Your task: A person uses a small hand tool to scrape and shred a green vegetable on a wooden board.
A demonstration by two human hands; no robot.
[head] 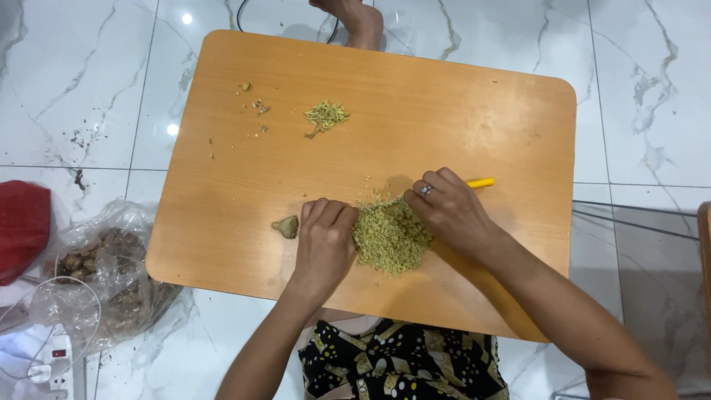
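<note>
My left hand point(324, 238) and right hand point(448, 211), fingers curled narrow and gripping nothing, cup the heap of finely chopped yellow-green shreds point(390, 235) centred on the orange wooden worktop point(459, 111), apparently to keep it gathered.

Table top point(415, 111), centre of frame: orange-brown, plain. Chopped heap point(390, 235), lower centre: pale yellow-green; smaller heap point(326, 115), upper centre, same colour. Handle point(480, 182), right of centre: yellow. Floor tiles point(74, 81): white, grey veining. Cloth point(21, 226), left edge: red. Garment point(404, 363), bottom centre: black with yellow and white pattern.
</note>
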